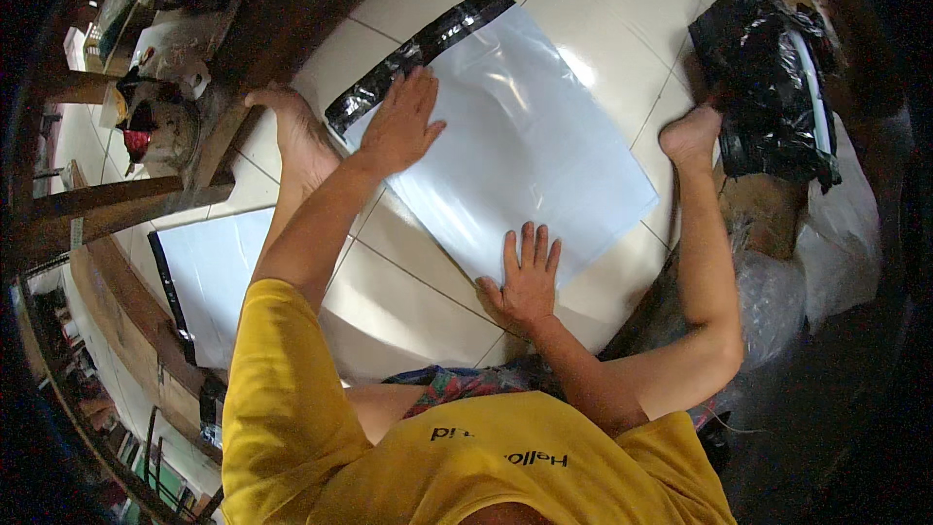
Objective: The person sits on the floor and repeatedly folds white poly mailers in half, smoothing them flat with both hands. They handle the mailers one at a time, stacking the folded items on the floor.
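Observation:
A large white plastic mailing bag (515, 126) with a shiny black band (428, 44) along its far left end lies flat on the tiled floor between my legs. My left hand (398, 131) rests flat on the bag, its fingertips at the edge of the black band. Near the bag's close end, my right hand (528, 277) lies palm down with its fingers spread. Neither hand grips anything.
A second white bag with a black edge (219, 272) lies left, partly under my leg. Black plastic packages (768, 87) are piled at the right, above clear plastic wrapping (773, 287). Wooden furniture beams (136, 199) stand at the left. My bare feet flank the bag.

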Tool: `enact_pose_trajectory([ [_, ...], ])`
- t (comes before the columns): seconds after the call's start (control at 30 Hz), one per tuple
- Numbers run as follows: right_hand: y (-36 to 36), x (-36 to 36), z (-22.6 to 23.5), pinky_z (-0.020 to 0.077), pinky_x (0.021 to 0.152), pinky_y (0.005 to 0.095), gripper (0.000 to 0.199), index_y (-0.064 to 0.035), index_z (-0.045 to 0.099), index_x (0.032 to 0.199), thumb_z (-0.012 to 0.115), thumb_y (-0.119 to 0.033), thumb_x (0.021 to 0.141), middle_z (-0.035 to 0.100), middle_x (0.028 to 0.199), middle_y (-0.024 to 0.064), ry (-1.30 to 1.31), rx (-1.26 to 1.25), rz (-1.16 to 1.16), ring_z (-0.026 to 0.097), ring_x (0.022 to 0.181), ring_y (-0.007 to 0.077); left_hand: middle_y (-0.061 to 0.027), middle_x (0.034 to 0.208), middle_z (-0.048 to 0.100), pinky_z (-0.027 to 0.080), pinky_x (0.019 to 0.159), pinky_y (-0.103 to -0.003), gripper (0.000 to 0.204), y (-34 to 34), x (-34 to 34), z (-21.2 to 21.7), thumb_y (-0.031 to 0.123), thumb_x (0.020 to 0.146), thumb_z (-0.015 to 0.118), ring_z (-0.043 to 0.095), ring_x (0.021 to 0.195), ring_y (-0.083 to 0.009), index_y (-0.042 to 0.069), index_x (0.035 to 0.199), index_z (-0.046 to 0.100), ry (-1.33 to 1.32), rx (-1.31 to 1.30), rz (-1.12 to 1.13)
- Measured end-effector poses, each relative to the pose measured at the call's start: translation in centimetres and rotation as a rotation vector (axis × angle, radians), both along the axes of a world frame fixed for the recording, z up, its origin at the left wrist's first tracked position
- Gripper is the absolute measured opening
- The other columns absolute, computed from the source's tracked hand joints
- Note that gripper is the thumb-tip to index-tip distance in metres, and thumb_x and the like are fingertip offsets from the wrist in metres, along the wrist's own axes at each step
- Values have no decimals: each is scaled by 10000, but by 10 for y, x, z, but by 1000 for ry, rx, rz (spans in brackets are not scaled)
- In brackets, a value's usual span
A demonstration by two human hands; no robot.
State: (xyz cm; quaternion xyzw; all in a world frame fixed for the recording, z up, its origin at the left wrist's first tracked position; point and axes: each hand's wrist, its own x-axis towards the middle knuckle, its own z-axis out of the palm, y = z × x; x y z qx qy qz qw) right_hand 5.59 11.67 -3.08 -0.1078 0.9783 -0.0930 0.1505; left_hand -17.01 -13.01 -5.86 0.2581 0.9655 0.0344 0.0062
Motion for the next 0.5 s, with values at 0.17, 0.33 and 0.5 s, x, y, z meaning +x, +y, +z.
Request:
enact_pose_trajectory([
  [0.17, 2, 3, -5, 94, 1151, 686, 875, 8, 366, 1477, 587, -578, 866, 285, 1546, 312, -34, -48, -26, 204, 1448, 507, -240, 1537, 358, 200, 1213, -484, 721, 131, 60, -2, 347, 915, 625, 297, 1457, -373, -47, 1459, 365, -336, 463, -597],
  [0.33, 2, 9, 1, 105, 1143, 693, 860, 6, 369, 1471, 623, -540, 855, 278, 1539, 331, -44, -51, -28, 223, 1435, 525, -227, 1568, 314, 157, 1232, -471, 723, 107, 19, -22, 370, 951, 576, 275, 1471, -346, -36, 1492, 323, -245, 429, -364],
  [0.5, 4, 7, -1, 96, 1138, 702, 861, 16, 350, 1474, 655, -491, 849, 270, 1535, 344, 17, -152, -21, 204, 1433, 548, -215, 1601, 247, 114, 1243, -459, 694, 50, -68, -25, 343, 972, 544, 211, 1498, -330, -27, 1507, 304, 16, 192, -208],
])
